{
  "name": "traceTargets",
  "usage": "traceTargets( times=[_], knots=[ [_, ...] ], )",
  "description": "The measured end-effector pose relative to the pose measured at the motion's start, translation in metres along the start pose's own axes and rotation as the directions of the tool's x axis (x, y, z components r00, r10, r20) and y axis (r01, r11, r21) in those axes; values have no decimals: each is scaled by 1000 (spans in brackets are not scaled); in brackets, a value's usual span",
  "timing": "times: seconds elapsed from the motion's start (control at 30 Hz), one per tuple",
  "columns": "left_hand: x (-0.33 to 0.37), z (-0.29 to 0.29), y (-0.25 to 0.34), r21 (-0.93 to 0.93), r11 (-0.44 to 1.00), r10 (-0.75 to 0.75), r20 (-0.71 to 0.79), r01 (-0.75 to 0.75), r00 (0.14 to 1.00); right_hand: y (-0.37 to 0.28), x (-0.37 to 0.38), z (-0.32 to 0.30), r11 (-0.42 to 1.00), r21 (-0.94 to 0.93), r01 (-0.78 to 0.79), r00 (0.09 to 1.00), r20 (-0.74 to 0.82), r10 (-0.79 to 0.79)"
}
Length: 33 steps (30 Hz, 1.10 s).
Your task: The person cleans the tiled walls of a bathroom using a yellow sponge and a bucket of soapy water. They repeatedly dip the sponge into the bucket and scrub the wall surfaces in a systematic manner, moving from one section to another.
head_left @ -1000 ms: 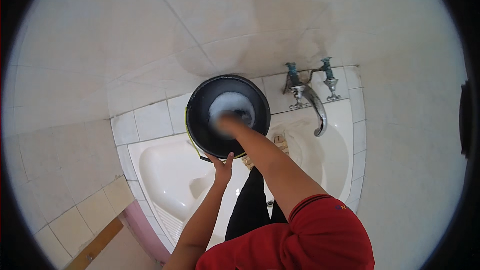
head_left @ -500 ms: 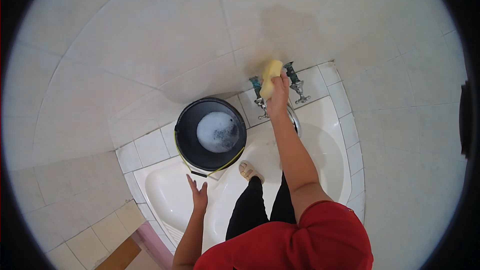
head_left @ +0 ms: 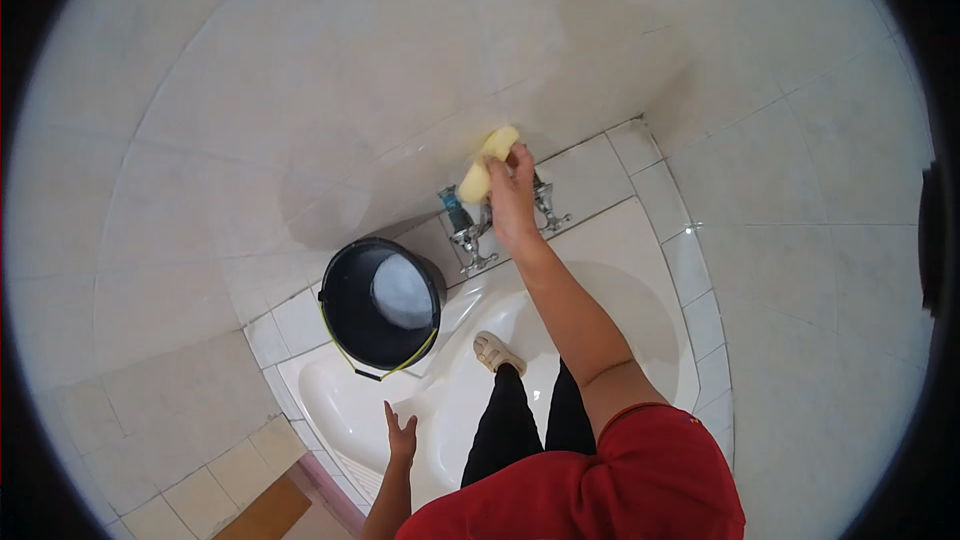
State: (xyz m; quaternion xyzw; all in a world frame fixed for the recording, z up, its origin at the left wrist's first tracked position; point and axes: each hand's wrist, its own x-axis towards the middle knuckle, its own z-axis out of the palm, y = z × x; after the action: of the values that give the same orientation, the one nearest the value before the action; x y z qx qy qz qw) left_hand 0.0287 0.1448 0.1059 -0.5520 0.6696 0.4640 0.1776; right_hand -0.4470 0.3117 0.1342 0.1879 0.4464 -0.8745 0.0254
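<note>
A yellow sponge [head_left: 478,176] is gripped in my right hand [head_left: 513,190], held up at the tiled wall just above the taps. Whether it presses on the tiles I cannot tell. The metal tap [head_left: 468,243] with a cross handle stands below and left of that hand, and a second tap [head_left: 548,208] is partly covered by it. My left hand [head_left: 401,437] hangs free over the bathtub [head_left: 340,395], fingers spread, holding nothing. Just beyond it stands a black bucket [head_left: 345,275] with white suds [head_left: 402,292] inside and a yellow handle hanging down on its near side.
White ledge tiles [head_left: 665,202] border the tub against the beige tiled walls [head_left: 370,70]. I stand in the tub, one sandalled foot [head_left: 495,350] showing. A brown panel [head_left: 268,510] lies beyond the tub at the lower left.
My right hand has moved the sponge left relative to the taps, from between them to above the left one. The view has shifted. My left hand stays open near the bucket.
</note>
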Motion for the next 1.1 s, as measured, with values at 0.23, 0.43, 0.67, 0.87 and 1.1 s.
traceTargets(
  times=[0.23, 0.43, 0.67, 0.87, 1.1],
  knots=[
    [5, 30, 67, -43, 992, 111, -77, -115, 991, 51, 135, -101, 936, -310, 164, 903, -335, -270],
    [-5, 57, 104, -40, 945, 324, -25, -325, 946, -36, 179, -119, 980, 187, 66, 927, -375, 10],
    [-9, 82, 142, -13, 928, 373, 32, -373, 927, -82, 101, -56, 256, -721, 644, 542, 194, -818],
    [-16, 78, 138, 59, 913, 402, 48, -404, 915, -4, 179, -157, 986, -49, -162, 917, -377, 132],
    [-45, 77, 144, 115, 966, 228, 52, -232, 972, -19, 268, -224, 943, 122, -310, 917, -223, 331]
  ],
)
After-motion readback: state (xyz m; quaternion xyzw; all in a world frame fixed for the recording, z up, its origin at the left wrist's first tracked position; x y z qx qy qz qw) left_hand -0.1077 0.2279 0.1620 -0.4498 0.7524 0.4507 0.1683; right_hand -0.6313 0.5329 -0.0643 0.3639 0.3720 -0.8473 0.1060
